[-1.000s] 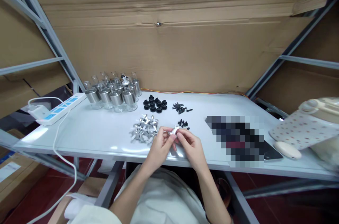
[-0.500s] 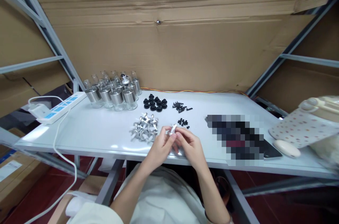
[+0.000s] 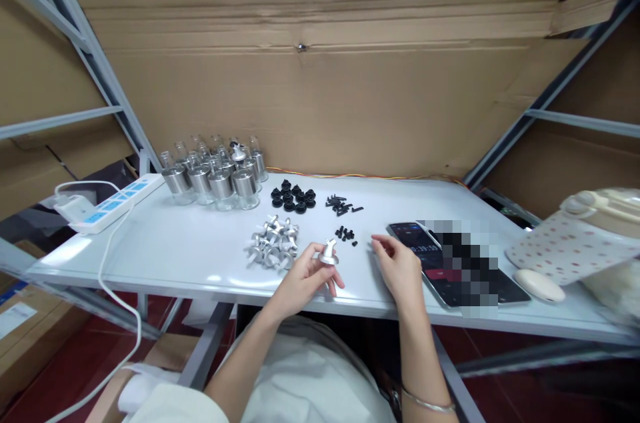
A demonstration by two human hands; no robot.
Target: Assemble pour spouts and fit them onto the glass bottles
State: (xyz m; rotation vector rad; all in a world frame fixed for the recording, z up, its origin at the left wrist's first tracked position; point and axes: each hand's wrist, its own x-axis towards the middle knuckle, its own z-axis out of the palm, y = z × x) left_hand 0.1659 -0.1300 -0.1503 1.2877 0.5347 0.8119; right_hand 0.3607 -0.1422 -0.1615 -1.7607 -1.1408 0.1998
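In my left hand [image 3: 311,274], thumb and fingers grip a silver pourer cap [image 3: 329,253], upright, with a flared base and a forked top. My right hand [image 3: 400,269] is raised to the right of it, thumb and index pressed together; whatever they may hold is too small to make out. Left of my left hand lies a pile of similar silver caps [image 3: 274,243]. Small black plugs [image 3: 344,233] lie between and beyond my hands. Farther back are black round stoppers [image 3: 294,197] and thin black levers [image 3: 341,204].
Several glass bottles with metal sleeves [image 3: 220,186] stand at the back left, one topped with a silver cap. A power strip [image 3: 117,203] lies at the left edge. To the right are a phone [image 3: 417,246], partly blurred, a cream oval object [image 3: 540,284] and a dotted container [image 3: 570,243].
My right hand has let go of the silver pourer cap and moved right, towards the phone. My left hand keeps the cap, now upright.
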